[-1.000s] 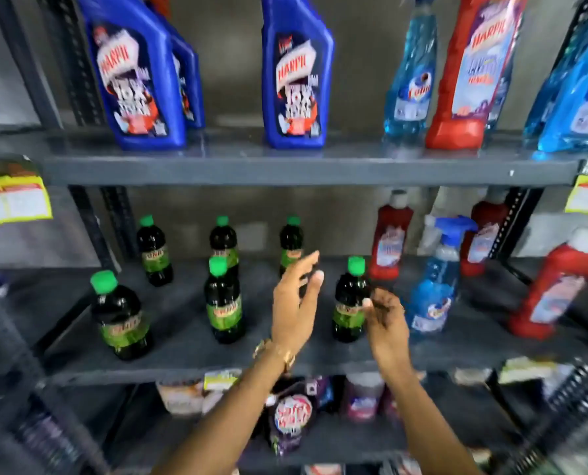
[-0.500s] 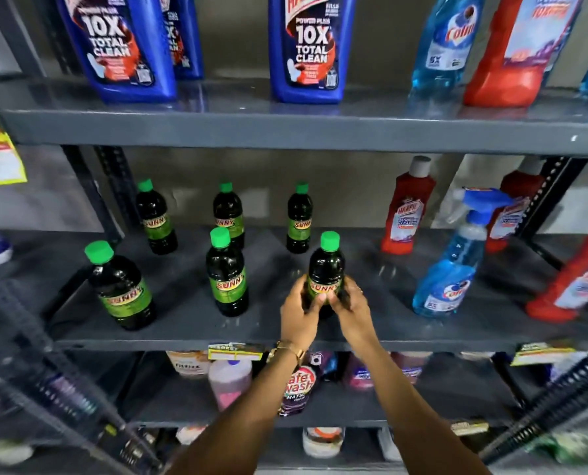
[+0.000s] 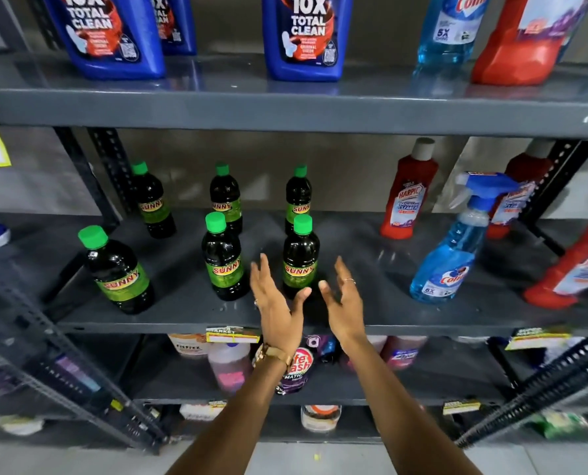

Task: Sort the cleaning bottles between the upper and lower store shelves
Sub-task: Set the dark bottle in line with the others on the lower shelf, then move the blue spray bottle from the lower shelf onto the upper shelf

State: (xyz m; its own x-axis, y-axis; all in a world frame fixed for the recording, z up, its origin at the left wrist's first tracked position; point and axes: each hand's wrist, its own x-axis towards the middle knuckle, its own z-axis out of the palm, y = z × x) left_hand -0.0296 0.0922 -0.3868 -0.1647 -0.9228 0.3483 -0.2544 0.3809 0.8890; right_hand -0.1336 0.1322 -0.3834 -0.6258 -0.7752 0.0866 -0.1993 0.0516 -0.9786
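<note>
Honestly, the green-capped bottle [image 3: 300, 256] standing on the shelf [image 3: 190, 315] just beyond my fingertips could topple into its neighbour [image 3: 223, 257] by my left hand [image 3: 274, 303] if either spread, empty palm, left or right hand [image 3: 341, 301], clips it.

Both forearms reach forward, side by side. The left hand [image 3: 276, 305] and right hand [image 3: 343, 303] are spread, palms facing each other, fingers extended, holding nothing.
</note>
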